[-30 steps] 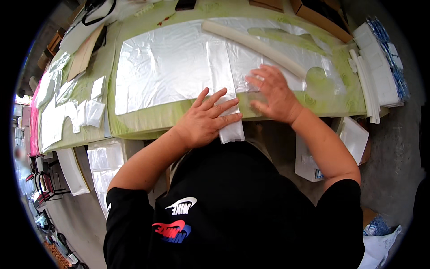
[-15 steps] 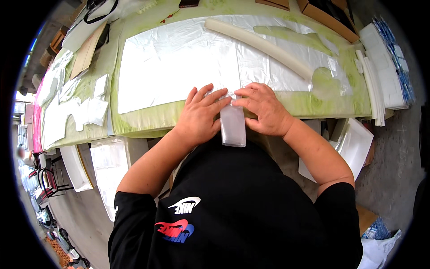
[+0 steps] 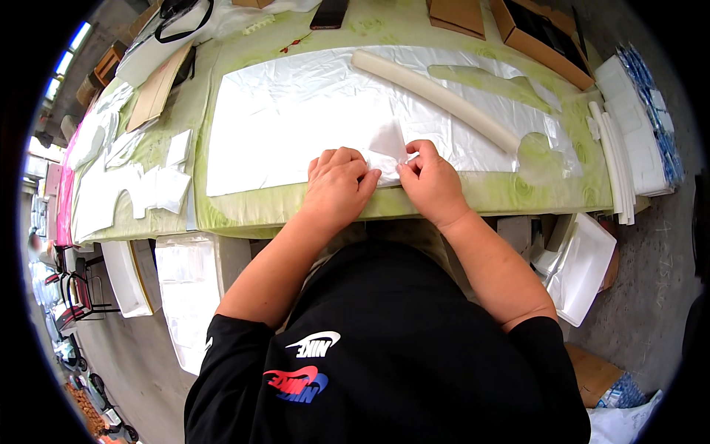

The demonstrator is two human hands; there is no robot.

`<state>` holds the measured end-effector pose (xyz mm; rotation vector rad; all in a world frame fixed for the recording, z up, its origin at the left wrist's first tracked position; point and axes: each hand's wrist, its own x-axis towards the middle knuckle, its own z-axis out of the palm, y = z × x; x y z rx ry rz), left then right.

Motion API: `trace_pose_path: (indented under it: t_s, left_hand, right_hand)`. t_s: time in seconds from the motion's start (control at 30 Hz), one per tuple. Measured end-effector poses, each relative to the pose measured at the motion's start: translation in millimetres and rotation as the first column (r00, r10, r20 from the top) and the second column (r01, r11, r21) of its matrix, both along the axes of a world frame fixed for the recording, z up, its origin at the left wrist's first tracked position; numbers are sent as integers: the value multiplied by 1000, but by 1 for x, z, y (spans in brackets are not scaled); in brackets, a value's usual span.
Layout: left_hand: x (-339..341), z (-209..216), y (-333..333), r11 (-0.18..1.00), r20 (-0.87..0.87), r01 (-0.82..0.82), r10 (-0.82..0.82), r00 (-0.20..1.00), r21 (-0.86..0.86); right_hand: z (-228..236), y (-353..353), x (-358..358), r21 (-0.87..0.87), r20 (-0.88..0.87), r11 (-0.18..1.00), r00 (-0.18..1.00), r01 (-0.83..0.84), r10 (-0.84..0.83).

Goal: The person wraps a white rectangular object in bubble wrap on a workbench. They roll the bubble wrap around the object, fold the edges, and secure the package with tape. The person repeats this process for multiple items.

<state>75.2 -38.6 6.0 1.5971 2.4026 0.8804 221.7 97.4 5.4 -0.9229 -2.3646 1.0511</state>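
A pale green patterned cloth covers the tabletop (image 3: 503, 185), and a silvery sheet (image 3: 274, 126) lies spread over much of it. Around it is a room with a grey floor (image 3: 148, 355); white containers stand below the near edge.

The plastic bag (image 3: 387, 138) is at the near edge of the sheet, between the hands. Its visible part stands out beyond the fingers, with a corner pointing away from the person. The hands cover the rest, so its full long axis cannot be made out. The right hand (image 3: 433, 181) pinches the bag's right side between thumb and forefinger. The left hand (image 3: 340, 185) is curled, thumb beside the bag; whether it grips the film cannot be told.

One tube (image 3: 436, 100) lies on the sheet, its long axis slanting from far left to near right. Toward the far side are one phone (image 3: 330, 13) and, farther right, one open box (image 3: 536, 44) with dark contents.
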Motion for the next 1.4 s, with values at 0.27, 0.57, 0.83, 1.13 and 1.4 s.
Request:
trace_pose_path:
  t_s: [0.27, 0.57, 0.83, 1.13, 1.4]
  left_hand:
    - [6, -9, 7, 973, -296, 229, -212, 932, 26]
    - [9, -8, 14, 966, -244, 120, -176, 954, -228]
    - [16, 5, -25, 871, -162, 468, -489, 857, -152]
    - [14, -3, -1, 914, -10, 401, -401, 916, 58]
    - [20, -4, 12, 975, -1, 212, -212, 977, 63]
  right_hand:
    - [-2, 3, -12, 84, 95, 995, 994, 52, -60]
    - [-11, -2, 9, 250, -82, 963, 989, -99, 123]
    - [17, -50, 93, -125, -119, 959, 964, -253, 238]
    - [9, -5, 86, 423, -49, 835, 912, -351, 408]
    - [-13, 5, 62, 437, -107, 897, 987, -60, 119]
